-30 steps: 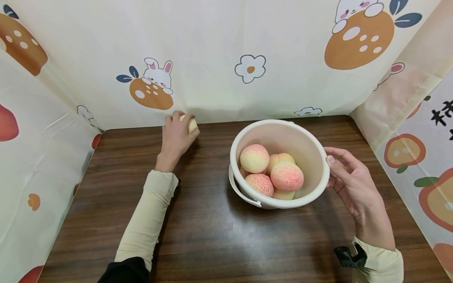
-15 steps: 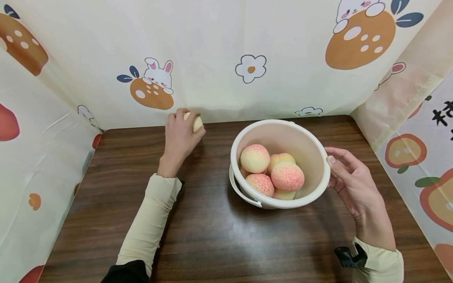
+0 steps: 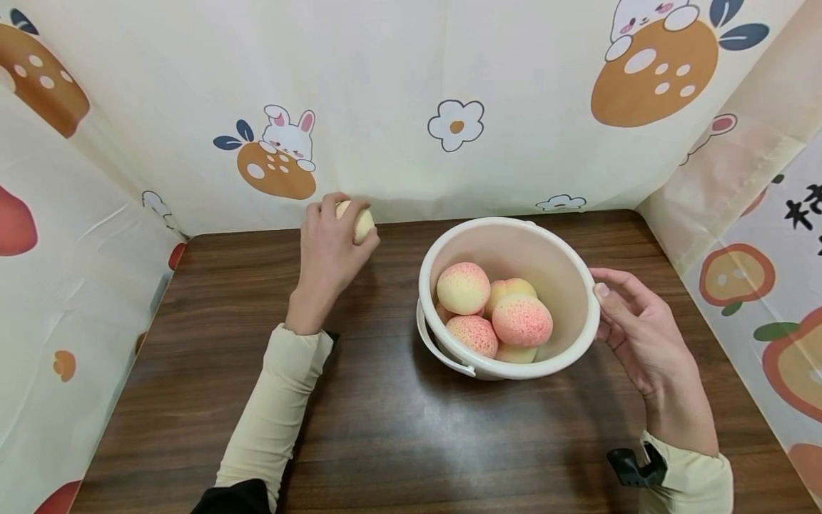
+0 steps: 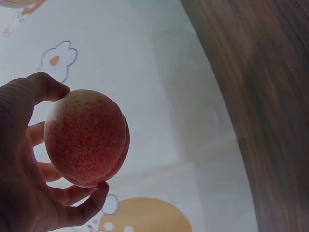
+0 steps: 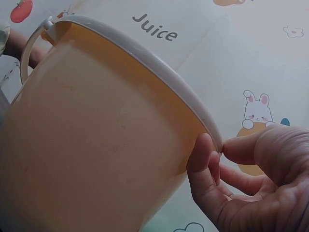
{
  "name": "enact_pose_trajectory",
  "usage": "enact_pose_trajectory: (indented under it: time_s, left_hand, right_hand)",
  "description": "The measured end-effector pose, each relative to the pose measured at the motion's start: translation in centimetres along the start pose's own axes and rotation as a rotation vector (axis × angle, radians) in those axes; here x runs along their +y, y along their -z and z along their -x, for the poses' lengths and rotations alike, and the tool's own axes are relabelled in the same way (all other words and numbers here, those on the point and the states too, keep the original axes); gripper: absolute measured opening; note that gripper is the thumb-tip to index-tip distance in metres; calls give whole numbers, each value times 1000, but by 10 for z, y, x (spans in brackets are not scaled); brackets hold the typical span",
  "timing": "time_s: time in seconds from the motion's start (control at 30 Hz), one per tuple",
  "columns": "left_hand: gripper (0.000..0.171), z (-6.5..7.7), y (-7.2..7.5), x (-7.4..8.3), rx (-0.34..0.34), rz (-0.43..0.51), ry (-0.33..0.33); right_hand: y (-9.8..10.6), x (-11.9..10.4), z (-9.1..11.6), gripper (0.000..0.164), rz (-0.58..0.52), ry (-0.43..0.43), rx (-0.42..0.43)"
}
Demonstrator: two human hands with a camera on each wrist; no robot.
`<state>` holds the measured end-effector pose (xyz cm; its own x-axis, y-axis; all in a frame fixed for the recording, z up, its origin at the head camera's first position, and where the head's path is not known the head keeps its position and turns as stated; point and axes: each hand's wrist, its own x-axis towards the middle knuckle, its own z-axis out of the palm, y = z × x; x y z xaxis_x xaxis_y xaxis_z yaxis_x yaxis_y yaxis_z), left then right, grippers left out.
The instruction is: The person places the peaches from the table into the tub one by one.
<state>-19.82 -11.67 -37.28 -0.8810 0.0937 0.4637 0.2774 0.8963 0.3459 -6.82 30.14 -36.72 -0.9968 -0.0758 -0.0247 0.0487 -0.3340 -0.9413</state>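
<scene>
My left hand [image 3: 332, 246] grips a peach [image 3: 362, 224] near the back edge of the table, left of the bucket. In the left wrist view the peach [image 4: 87, 140] shows its red speckled side, with thumb and fingers curled round it. A cream bucket [image 3: 565, 285] stands on the right half of the table, its handle [image 3: 443, 357] folded down at the left. Several pink and yellow peaches [image 3: 521, 321] lie inside it. My right hand [image 3: 642, 335] pinches the bucket's right rim; in the right wrist view the thumb and fingers meet across that rim [image 5: 169, 79].
The dark brown wooden table [image 3: 385, 442] meets a pale printed cloth [image 3: 379, 107] at the back, with more cloth at both sides. A black strap mount [image 3: 636, 467] sits on my right wrist.
My left hand has shifted slightly to the right with the peach in its grip, more of which now shows. The bucket and my right hand have stayed in place.
</scene>
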Motion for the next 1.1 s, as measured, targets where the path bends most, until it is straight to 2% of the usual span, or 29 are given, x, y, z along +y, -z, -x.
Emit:
enact_pose_trajectory:
  time_s: [0.27,0.77,1.1]
  left_hand:
    - [38,4,10,15,51,29,-44]
    - [37,6,22,44,131,65,-181]
    - [39,8,27,66,135,103,-233]
  right_hand:
    - [0,0,0,30,-13,8,-9]
    - [-2,-1,1,29,-19,-7,5]
    - [-1,-2,1,29,-43,-16,-11]
